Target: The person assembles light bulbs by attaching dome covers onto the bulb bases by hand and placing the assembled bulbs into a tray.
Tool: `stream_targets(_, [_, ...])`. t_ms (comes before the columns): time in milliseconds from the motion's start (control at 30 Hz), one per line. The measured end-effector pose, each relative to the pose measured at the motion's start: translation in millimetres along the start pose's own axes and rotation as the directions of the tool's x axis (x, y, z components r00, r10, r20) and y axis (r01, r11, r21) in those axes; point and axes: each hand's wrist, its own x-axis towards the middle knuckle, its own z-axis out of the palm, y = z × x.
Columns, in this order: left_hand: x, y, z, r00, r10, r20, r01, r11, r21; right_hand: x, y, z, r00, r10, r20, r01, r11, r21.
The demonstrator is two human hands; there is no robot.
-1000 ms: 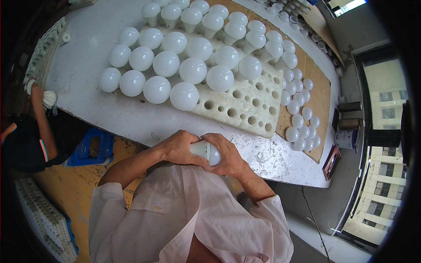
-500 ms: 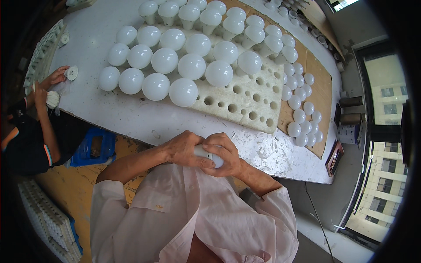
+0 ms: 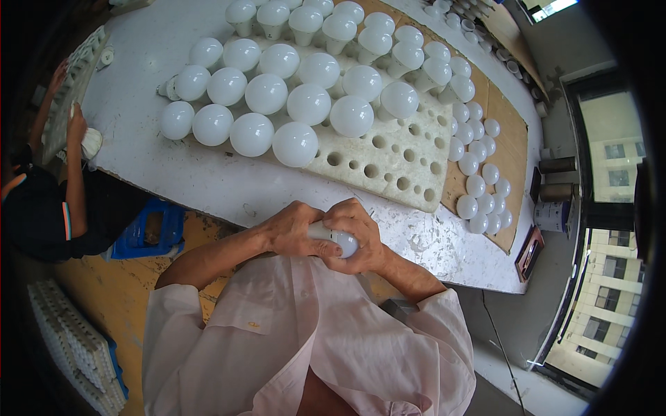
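Close to my chest, just off the table's near edge, my two hands hold one white light bulb [image 3: 346, 243] between them. My left hand [image 3: 290, 229] is closed round its narrower body. From the other side, my right hand [image 3: 362, 234] wraps the rounded dome, its fingers bent over the top. The fingers cover most of the bulb, and its base is hidden. Beyond my hands lies a thick white foam tray [image 3: 388, 168] with round holes. Rows of white bulbs [image 3: 295, 145] stand on it, filling its left and far parts.
Small white domes [image 3: 476, 186] lie on a cardboard sheet [image 3: 510, 132] at the right. At the left, a co-worker's hands [image 3: 75, 128] are at an upright white tray [image 3: 73, 90]. A blue stool [image 3: 149, 232] and stacked trays [image 3: 76, 347] stand on the floor.
My hands have turned slightly round the bulb, the right fingers shifting upward. The co-worker's hands have moved from a round white piece to the upright tray. A bulb's base now shows at the left row.
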Motion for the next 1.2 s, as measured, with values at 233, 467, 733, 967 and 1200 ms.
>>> stream_targets(233, [4, -8, -3, 0.967, 0.09, -0.239, -0.053, 0.986, 0.159, -17, 13, 5, 0.917, 0.387, -0.095, -0.387, 0.922, 0.027])
stream_targets(467, [-13, -27, -3, 0.941, 0.037, -0.336, -0.06, 0.996, -0.059, -12, 19, -38, 0.769, 0.468, -0.435, -0.465, 0.877, 0.121])
stream_targets(733, [-23, -37, 7, 0.942, -0.087, -0.324, 0.069, 0.995, -0.065, 53, 49, -149, 0.641, 0.26, -0.723, -0.614, 0.739, -0.278])
stream_targets(967, [-57, -41, -1, 0.906, -0.04, -0.422, -0.013, 0.993, -0.121, 52, 58, -150, 0.803, 0.266, -0.534, -0.552, 0.67, -0.497])
stream_targets(1200, [-132, -24, -77, 0.292, 0.136, -0.947, -0.303, 0.952, 0.043, -65, 58, -206, 0.584, 0.094, -0.806, -0.779, 0.343, -0.524])
